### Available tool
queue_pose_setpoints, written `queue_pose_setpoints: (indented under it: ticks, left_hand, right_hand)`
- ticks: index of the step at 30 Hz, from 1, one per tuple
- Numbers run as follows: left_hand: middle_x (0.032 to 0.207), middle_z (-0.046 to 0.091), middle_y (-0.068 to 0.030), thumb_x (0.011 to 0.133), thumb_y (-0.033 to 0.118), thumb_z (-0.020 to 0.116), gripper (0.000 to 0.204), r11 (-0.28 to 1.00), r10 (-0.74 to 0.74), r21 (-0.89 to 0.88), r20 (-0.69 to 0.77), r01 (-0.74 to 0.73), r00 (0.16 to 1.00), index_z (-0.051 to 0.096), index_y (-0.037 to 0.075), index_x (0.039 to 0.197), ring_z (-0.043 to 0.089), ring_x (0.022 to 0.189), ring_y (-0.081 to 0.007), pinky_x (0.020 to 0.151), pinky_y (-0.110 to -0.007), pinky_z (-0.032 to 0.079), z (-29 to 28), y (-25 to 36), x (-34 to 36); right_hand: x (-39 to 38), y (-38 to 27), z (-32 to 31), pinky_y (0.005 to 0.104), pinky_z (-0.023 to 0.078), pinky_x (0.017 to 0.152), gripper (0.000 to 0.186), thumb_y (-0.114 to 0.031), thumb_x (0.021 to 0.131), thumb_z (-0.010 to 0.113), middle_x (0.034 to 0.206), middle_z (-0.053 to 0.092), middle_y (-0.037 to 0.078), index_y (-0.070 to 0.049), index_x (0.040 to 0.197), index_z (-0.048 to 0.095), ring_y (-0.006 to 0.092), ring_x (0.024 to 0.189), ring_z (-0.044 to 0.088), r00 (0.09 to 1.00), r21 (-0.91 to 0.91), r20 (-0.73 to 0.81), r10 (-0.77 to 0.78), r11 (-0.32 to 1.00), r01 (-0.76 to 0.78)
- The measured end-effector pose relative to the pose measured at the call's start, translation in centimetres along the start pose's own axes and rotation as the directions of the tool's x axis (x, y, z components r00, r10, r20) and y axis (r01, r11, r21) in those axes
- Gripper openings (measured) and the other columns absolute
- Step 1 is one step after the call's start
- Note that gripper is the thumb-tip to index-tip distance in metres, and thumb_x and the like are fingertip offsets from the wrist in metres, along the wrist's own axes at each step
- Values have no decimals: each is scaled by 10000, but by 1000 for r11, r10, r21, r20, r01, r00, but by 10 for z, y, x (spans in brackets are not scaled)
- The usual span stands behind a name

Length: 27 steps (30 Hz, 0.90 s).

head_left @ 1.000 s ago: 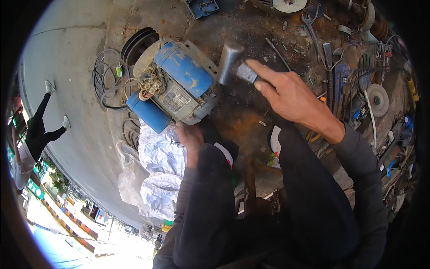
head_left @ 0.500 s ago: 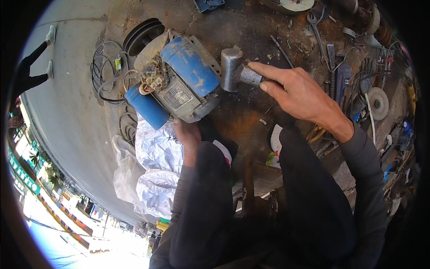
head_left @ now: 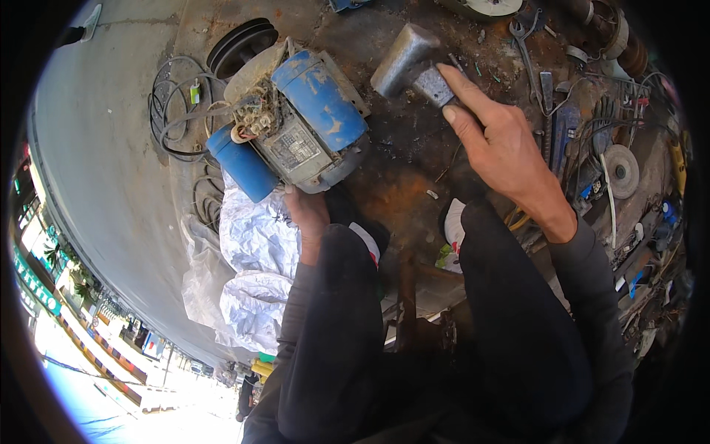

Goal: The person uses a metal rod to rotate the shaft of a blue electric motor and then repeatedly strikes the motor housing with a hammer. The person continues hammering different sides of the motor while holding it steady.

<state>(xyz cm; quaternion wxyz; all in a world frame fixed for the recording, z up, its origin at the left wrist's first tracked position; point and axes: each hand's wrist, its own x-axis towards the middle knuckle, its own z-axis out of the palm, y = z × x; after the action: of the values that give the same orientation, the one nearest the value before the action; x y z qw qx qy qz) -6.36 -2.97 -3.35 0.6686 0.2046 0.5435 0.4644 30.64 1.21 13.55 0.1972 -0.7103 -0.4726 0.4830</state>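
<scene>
One hammer (head_left: pixel 408 61) is in the right fingers (head_left: pixel 467 92), beside the motor (head_left: pixel 297 146).

Right fingers (head_left: pixel 464 87) hold a metal hammer (head_left: pixel 405 61) near a blue-and-grey motor (head_left: pixel 297 145); left fingers (head_left: pixel 297 203) are at its near edge.

Stained floor (head_left: pixel 403 174), motor (head_left: pixel 296 150), wrench (head_left: pixel 526 63), white sack (head_left: pixel 255 240)
</scene>
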Motion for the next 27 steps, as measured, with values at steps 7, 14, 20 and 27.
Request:
queue_pose_setpoints:
  ticks: [7,14,20,27]
  left_hand:
    - [1535,580,-71,1072,540,502,635,1000,7,2,13,-7,1000,517,128,1555,545,1406,-292,1170,-523,433,-3,0,0]
    - [1534,580,-96,1069,556,476,691,1000,17,-17,-14,-17,1000,487,81,1570,552,1399,-286,1169,-471,430,3,-7,7]
    - [1544,563,-77,1064,535,541,696,999,-30,-26,-54,28,998,463,78,1583,541,1402,-247,1164,-422,420,13,8,-3]
    - [1546,493,-16,1077,505,546,673,983,-101,-155,1,100,995,384,153,1627,483,1391,-205,1165,-424,371,6,12,-4]
  right_hand:
    - [3,2,-5,457,539,754,461,-150,1042,633,926,730,256,-57,1492,606,383,778,657,990,-43,-7,-138,990,138]
    - [-6,-4,15,472,534,778,510,-137,1035,632,983,710,316,-29,1526,548,484,857,695,975,-23,172,-140,989,146]
    - [-35,19,6,366,503,708,517,-98,1050,605,809,656,166,-20,1556,530,188,716,599,981,16,181,67,997,-71]
    - [-69,-79,-13,245,451,707,662,-4,1024,587,961,605,10,-14,1653,382,73,764,505,890,-26,435,138,990,-141]
